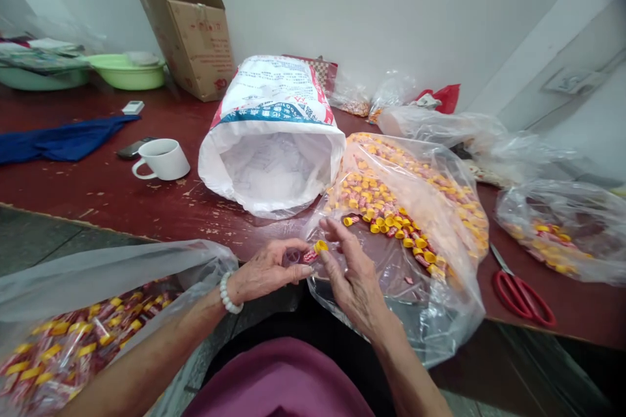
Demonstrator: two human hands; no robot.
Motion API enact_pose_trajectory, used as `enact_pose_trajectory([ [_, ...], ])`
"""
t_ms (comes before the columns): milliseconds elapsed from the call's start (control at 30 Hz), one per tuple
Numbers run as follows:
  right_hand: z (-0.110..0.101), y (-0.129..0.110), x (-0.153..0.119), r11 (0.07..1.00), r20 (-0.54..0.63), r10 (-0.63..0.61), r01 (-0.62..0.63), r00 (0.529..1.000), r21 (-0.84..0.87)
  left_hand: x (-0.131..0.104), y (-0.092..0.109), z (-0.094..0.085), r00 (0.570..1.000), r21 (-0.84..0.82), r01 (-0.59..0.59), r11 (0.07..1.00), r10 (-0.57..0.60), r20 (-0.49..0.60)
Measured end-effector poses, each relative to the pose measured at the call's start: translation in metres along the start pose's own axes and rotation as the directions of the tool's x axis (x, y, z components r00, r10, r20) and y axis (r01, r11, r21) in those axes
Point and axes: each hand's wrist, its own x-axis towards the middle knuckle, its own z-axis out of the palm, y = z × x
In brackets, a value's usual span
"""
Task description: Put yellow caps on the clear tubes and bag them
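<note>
Both hands meet at the near edge of the bench [98,189], and their grip closes on one small piece [315,251] with a yellow cap and a red wrapper: the left hand [267,270] pinches its red end between thumb and fingers, while the right hand [349,273] has its fingertips on the yellow cap. A white bead bracelet [227,293] circles the left wrist. Just beyond the hands lies an open clear bag [430,221] spilling many more yellow-capped pieces. Behind it to the left, a white sack [274,137] lies on its side, mouth toward the camera. Red scissors [521,290] rest on the bench to the right, near another clear bag [562,228]. At lower left a third bag [88,319] holds wrapped pieces. Farther left stand a white cup [163,159], a blue cloth [63,140], a green basin [127,71] and a cardboard box [190,29].
</note>
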Motion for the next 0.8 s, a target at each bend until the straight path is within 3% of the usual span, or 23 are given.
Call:
enact_pose_trajectory([
  [100,0.000,-0.002,-0.007,0.998,-0.019,0.050,-0.050,0.999,0.031,0.000,0.000,0.008,0.997,-0.100,0.073,0.992,-0.075,-0.013],
  [267,-0.004,0.004,-0.010,0.999,0.159,0.000,-0.007,0.987,0.047,0.003,-0.004,0.021,0.995,-0.167,0.054,0.984,-0.068,-0.077],
  [300,-0.008,0.013,-0.007,0.999,0.139,0.042,-0.040,0.989,-0.017,0.004,-0.005,0.023,0.995,-0.187,0.060,0.981,-0.074,-0.073],
  [367,-0.020,0.038,0.001,0.957,-0.009,0.178,-0.175,0.984,-0.232,0.006,-0.008,0.027,0.993,-0.234,0.084,0.969,-0.100,-0.059],
  [433,-0.034,0.071,0.012,0.818,-0.223,0.300,-0.371,0.927,-0.440,0.009,-0.012,0.031,0.992,-0.276,0.101,0.956,-0.119,-0.047],
  [500,-0.044,0.102,0.022,0.733,-0.314,0.336,-0.456,0.888,-0.506,0.011,-0.015,0.035,0.992,-0.309,0.104,0.945,-0.119,-0.029],
  [633,-0.047,0.138,0.035,0.657,-0.283,0.364,-0.460,0.887,-0.597,0.014,-0.018,0.045,0.993,-0.324,0.114,0.939,-0.121,0.001],
  [800,-0.041,0.142,0.034,0.643,-0.218,0.368,-0.417,0.904,-0.642,0.020,-0.020,0.052,0.995,-0.335,0.095,0.937,-0.102,-0.002],
])
